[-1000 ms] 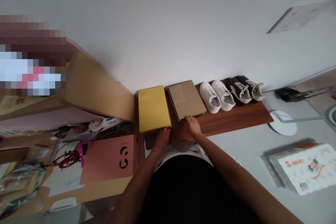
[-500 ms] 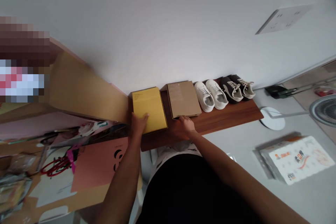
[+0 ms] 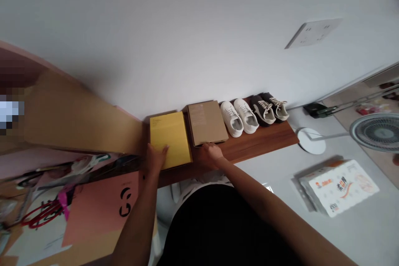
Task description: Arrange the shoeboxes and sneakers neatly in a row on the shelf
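A yellow box (image 3: 170, 137) and a brown cardboard box (image 3: 206, 122) lie side by side on a low wooden shelf (image 3: 264, 139) against the white wall. My left hand (image 3: 155, 157) rests flat on the yellow box's near left corner, fingers stretched over its lid. My right hand (image 3: 210, 153) touches the near edge of the brown box, fingers curled against it. To the right of the boxes stand a pair of white sneakers (image 3: 238, 117) and a pair of dark sneakers (image 3: 268, 108).
A large cardboard carton (image 3: 77, 118) and a pink box (image 3: 99, 208) crowd the left, with clutter around them. On the grey floor at right lie a printed package (image 3: 338, 186), a fan (image 3: 375, 131) and its white round base (image 3: 311, 141).
My left hand moved from the yellow box's near right edge to its near left corner. My right hand stayed at the brown box's near edge. The view swung rightward.
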`<state>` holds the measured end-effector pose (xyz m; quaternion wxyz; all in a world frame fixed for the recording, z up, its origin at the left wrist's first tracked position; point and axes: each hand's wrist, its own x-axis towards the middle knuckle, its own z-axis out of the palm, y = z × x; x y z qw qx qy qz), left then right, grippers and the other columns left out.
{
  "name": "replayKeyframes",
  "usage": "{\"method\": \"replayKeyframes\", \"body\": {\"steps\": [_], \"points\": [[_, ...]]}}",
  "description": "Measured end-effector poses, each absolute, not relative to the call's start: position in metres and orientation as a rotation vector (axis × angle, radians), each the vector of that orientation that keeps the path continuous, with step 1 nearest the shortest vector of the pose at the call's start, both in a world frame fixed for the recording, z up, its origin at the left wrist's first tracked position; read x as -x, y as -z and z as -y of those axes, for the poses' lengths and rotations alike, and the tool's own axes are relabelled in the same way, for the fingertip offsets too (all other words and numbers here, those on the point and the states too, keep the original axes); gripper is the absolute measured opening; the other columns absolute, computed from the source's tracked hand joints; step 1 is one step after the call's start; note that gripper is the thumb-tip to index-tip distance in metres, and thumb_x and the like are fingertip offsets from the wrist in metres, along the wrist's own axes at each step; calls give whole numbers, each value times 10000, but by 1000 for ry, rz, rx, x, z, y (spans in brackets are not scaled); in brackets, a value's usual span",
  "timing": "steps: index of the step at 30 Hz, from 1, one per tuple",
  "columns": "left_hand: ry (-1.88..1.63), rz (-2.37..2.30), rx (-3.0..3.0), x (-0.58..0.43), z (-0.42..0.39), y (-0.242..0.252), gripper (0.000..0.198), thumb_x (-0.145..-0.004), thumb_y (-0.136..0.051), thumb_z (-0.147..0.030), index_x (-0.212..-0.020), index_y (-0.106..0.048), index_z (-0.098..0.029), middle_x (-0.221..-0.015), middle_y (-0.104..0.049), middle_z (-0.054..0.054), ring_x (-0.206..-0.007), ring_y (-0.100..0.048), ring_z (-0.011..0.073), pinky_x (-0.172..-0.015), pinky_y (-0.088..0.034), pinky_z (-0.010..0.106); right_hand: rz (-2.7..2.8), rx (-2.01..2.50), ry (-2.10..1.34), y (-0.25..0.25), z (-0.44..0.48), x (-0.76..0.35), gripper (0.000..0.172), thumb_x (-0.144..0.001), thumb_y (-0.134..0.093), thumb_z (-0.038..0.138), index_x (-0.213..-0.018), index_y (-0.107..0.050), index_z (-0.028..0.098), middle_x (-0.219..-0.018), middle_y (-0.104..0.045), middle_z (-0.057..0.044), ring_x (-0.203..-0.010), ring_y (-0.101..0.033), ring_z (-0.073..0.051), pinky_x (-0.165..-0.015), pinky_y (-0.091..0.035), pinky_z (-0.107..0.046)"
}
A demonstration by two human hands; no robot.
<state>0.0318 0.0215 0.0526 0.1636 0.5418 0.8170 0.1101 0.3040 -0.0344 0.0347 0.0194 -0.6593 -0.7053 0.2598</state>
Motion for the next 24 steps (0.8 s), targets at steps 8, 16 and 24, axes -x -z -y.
{"method": "replayKeyframes", "body": {"steps": [8,16,24], "points": [[-792,-2102,-1635,-193,12,-67,595,-889,-558,-387,-1421,-466,-135,-1452,-525,199,-1411,-435,322,-1196,-311,527,1900,1987,-693,-47,78,-459,274,-959,-532,247,-1178,-673,163,-1192,-698,-126,-1128,-628,-235,-1012,-466,-350],[-231,-1660,-1553,-461,-30,-44,375,-926,-476,-150,-1285,-576,-102,-1347,-598,248,-1326,-539,308,-1119,-402,451,1968,2494,-706,-56,-11,-550,331,-1009,-433,263,-1184,-664,102,-1205,-681,-237,-1157,-637,-289,-965,-451,-373],[-111,-1811,-1313,-468,-73,-36,115,-833,-646,-181,-940,-682,-162,-1085,-727,187,-1085,-683,289,-889,-492,349,1659,2526,-1014,-42,-32,-574,258,-933,-487,261,-1107,-671,211,-1034,-742,-117,-1075,-676,-266,-966,-424,-429]]}}
